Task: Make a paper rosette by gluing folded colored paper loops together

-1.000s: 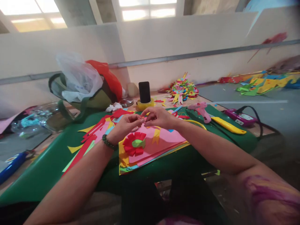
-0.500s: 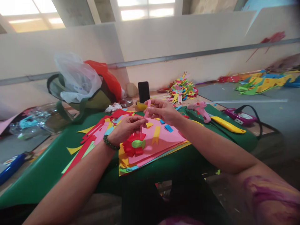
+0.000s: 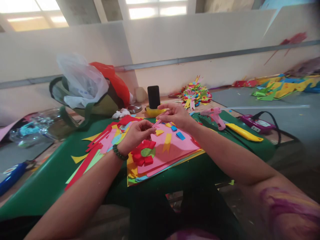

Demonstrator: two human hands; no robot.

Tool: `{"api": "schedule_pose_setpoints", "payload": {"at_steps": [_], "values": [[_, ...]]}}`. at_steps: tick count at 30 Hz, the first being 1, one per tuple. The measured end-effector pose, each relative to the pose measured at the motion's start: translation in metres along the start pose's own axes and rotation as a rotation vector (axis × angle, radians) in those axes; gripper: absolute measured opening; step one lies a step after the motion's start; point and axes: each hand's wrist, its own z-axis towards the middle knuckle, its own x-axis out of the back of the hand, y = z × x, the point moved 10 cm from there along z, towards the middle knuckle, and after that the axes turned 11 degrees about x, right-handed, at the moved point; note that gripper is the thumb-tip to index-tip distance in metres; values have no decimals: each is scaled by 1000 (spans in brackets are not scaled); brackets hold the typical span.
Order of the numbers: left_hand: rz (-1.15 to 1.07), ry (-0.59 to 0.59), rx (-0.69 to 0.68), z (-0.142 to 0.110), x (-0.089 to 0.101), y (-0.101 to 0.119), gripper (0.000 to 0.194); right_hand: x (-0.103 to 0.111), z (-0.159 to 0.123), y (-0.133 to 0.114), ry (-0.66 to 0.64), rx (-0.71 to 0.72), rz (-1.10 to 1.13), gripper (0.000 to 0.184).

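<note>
Between my hands stretches a narrow pink strip (image 3: 157,123), slanting above a stack of coloured sheets. My left hand (image 3: 136,136), with a dark beaded bracelet at the wrist, pinches the strip's lower end. My right hand (image 3: 175,116) closes thumb and fingers on its upper end. Just below my left hand lies a red flower (image 3: 140,159) with a green centre (image 3: 148,152). It rests on the pink top sheet (image 3: 160,163), beside a notched yellow piece (image 3: 167,142) and small blue pieces (image 3: 180,135).
Right of my hands sit a pink glue gun (image 3: 215,116), a yellow-handled cutter (image 3: 243,132) and a purple box (image 3: 257,124) with a cord. Strips and scraps (image 3: 97,143) spread leftward. Behind are a phone (image 3: 153,96), finished rosettes (image 3: 195,95) and a bag (image 3: 100,106).
The pink strip, upright at my right fingers and dangling below my left ones before, now slants between both hands. My left fingers have shifted slightly, uncovering more of the red flower.
</note>
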Motion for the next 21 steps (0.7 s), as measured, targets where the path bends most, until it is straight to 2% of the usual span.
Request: {"api": "schedule_pose_setpoints", "payload": {"at_steps": [7, 12, 16, 21], "values": [[169, 23, -108, -4, -7, 9, 44, 0, -3, -7, 18, 31, -154, 43], [213, 13, -121, -5, -10, 11, 42, -8, -4, -6, -41, -18, -93, 53], [227, 17, -150, -6, -10, 13, 38, -9, -6, -4, -47, -70, -35, 44], [189, 31, -164, -7, -10, 13, 38, -7, -5, -9, -10, 10, -73, 42]]}}
